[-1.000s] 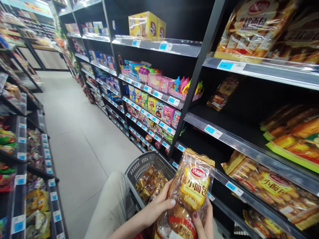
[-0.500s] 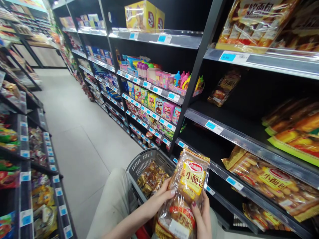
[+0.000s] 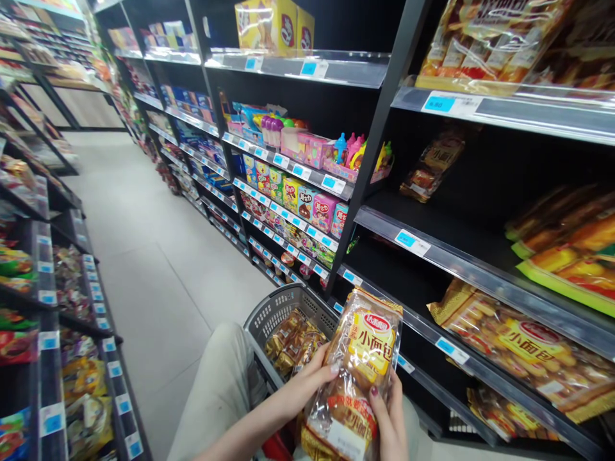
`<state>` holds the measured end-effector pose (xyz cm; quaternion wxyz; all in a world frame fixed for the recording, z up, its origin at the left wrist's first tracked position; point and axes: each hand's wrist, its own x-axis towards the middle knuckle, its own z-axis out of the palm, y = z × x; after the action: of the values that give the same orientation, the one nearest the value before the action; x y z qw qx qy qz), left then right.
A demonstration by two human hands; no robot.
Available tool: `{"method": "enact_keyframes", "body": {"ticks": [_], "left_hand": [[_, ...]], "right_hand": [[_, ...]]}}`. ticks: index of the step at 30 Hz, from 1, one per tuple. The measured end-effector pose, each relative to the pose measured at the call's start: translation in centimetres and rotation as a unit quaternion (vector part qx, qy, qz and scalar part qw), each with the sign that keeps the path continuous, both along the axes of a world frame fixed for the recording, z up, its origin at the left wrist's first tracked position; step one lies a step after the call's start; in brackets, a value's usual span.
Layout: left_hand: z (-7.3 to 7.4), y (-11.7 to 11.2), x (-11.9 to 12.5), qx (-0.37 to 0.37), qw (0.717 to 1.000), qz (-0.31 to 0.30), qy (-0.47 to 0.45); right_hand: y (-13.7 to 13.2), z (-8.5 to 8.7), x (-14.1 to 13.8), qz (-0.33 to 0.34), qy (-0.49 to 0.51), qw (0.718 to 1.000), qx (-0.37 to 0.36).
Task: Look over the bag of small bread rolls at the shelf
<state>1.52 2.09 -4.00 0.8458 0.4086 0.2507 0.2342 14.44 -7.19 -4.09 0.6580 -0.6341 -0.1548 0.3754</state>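
A clear and gold bag of small bread buns (image 3: 358, 384) with a yellow label is held tilted between both hands, low in front of me. My left hand (image 3: 312, 378) grips its left side, thumb across the front. On the right edge, my right hand (image 3: 388, 410) is closed round the bag with its thumb on the wrapper. The undersides of both hands' grips are hidden behind the bag. Just beyond it stands a grey shopping basket (image 3: 269, 314), with several gold-wrapped bread packs (image 3: 291, 342) lying inside.
Black shelving lines the right side, holding large bread bags (image 3: 523, 346), a small bread pack (image 3: 432, 166) and boxed sweets (image 3: 307, 205). A yellow carton (image 3: 273, 29) sits higher up. On the left are shelves of snack bags (image 3: 81, 378). A grey tiled aisle (image 3: 144, 243) runs between.
The view has shifted very slightly. Both hands keep their hold on the bread bag, which stays nearly in the same place.
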Motion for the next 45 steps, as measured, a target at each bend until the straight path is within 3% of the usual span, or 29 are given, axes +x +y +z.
{"method": "enact_keyframes", "body": {"ticks": [7, 15, 26, 30, 32, 34, 36, 38, 41, 45], "left_hand": [[0.6, -0.2, -0.1, 0.016, 1.0, 0.01, 0.02], [0.5, -0.2, -0.2, -0.001, 1.0, 0.003, 0.021], [-0.7, -0.2, 0.2, -0.005, 1.0, 0.003, 0.021], [-0.9, 0.0, 0.2, 0.096, 0.986, 0.039, 0.13], [-0.9, -0.1, 0.3, 0.172, 0.967, 0.048, 0.179], [-1.0, -0.1, 0.6, 0.204, 0.963, 0.049, 0.169], [-1.1, -0.1, 0.9, 0.167, 0.975, 0.075, 0.123], [-1.2, 0.1, 1.2, 0.077, 0.984, 0.131, 0.088], [-1.3, 0.4, 1.2, -0.062, 0.983, 0.17, 0.026], [-1.1, 0.9, 0.9, -0.145, 0.971, 0.191, -0.004]], "right_hand": [[0.0, 0.8, -0.1, 0.002, 0.003, 1.0, -0.011], [-0.1, 0.4, 0.1, 0.007, -0.013, 1.0, -0.018], [-0.1, 0.5, 0.1, 0.021, -0.019, 0.999, -0.025], [-0.1, -1.2, 0.5, 0.005, -0.119, 0.992, -0.032], [-0.1, -2.2, 0.7, 0.0, -0.206, 0.978, -0.037], [-0.1, -2.8, 0.5, 0.0, -0.297, 0.954, -0.036], [-0.2, -2.7, 0.1, 0.001, -0.371, 0.929, -0.013], [-0.4, -2.2, -0.4, 0.015, -0.399, 0.916, 0.032], [-0.9, -1.3, -0.5, 0.06, -0.342, 0.932, 0.106], [-1.0, -1.2, 0.5, 0.081, -0.271, 0.945, 0.166]]}}
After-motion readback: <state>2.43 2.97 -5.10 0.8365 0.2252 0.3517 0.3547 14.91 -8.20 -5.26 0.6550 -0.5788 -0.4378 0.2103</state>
